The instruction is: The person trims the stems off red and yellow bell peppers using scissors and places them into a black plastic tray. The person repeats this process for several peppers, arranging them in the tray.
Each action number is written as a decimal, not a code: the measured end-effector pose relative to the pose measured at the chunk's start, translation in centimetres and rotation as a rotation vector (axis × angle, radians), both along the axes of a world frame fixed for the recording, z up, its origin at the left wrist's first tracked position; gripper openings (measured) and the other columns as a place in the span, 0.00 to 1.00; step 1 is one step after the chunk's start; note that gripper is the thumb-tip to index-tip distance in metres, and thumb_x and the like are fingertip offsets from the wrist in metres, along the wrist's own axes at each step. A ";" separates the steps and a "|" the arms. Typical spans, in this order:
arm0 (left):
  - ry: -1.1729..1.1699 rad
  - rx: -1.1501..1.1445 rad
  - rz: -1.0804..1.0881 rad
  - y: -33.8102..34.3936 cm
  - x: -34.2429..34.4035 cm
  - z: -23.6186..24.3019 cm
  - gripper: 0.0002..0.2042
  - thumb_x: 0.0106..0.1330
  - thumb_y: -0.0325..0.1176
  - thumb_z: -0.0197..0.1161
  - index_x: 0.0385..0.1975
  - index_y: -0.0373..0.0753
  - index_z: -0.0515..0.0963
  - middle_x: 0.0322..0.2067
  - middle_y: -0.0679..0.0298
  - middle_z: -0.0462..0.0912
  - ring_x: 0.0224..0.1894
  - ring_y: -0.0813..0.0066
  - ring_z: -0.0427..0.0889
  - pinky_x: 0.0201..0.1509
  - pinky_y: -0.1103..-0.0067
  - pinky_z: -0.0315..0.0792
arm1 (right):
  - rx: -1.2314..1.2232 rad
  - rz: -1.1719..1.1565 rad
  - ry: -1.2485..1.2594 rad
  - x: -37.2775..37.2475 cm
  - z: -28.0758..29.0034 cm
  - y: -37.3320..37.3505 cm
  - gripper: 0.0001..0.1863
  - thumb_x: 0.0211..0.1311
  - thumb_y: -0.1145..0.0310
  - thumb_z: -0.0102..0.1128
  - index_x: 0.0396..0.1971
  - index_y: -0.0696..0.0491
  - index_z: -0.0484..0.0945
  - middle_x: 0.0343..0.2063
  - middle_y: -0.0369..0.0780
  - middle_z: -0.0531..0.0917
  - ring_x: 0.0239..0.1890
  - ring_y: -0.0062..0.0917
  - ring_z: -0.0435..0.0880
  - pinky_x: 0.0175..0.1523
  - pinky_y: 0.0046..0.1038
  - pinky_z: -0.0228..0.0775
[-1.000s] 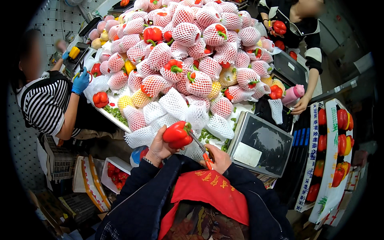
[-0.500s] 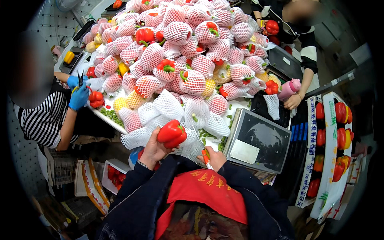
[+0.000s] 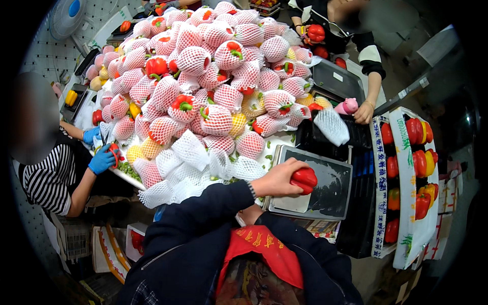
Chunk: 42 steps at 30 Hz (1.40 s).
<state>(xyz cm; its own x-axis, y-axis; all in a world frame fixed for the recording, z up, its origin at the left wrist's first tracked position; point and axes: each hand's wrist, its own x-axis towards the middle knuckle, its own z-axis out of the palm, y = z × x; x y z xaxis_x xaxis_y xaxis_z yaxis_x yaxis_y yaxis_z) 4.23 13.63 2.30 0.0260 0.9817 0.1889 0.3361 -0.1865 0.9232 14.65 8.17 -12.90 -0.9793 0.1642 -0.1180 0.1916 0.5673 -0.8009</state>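
Note:
My left hand (image 3: 277, 179) reaches across to the right, fingers wrapped round a red bell pepper (image 3: 305, 181). The pepper is over the flat dark scale (image 3: 328, 195), near its left half; I cannot tell if it touches the plate. My right hand (image 3: 250, 214) stays low, close to my body, behind the left forearm. Its fingers are hidden, and nothing in it shows. White foam net sleeves (image 3: 195, 152) lie bunched in front of the left sleeve, at the near edge of a large heap of net-wrapped peppers (image 3: 216, 94).
At the left, a person's blue-gloved hand (image 3: 103, 160) holds red-handled scissors. Across the table, another person's hand (image 3: 364, 113) rests by a pink bottle (image 3: 347, 105). An upright white box (image 3: 406, 198) of peppers stands at the right. Black crates (image 3: 357, 208) sit beside the scale.
My left hand has carried the red pepper rightward from before my chest to over the scale. My right hand, earlier holding an orange-handled tool, is now mostly covered. The view has shifted.

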 end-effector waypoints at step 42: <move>-1.666 -0.021 0.484 -9.6 -13.1 -5.6 0.16 0.75 0.34 0.50 0.58 0.37 0.73 0.53 0.56 0.81 0.54 0.63 0.81 0.58 0.63 0.78 | -0.475 -0.356 -0.358 4.8 14.1 4.5 0.24 0.64 0.63 0.62 0.56 0.57 0.70 0.25 0.46 0.84 0.23 0.31 0.85 0.31 0.31 0.76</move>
<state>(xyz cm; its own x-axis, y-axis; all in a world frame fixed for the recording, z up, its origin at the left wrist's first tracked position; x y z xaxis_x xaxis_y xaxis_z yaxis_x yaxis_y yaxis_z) -8.85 4.08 -3.33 -0.4409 0.8433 -0.3072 -0.8842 -0.3492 0.3103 19.44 12.62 1.17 -0.7625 0.3191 -0.5629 0.6003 0.0244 -0.7994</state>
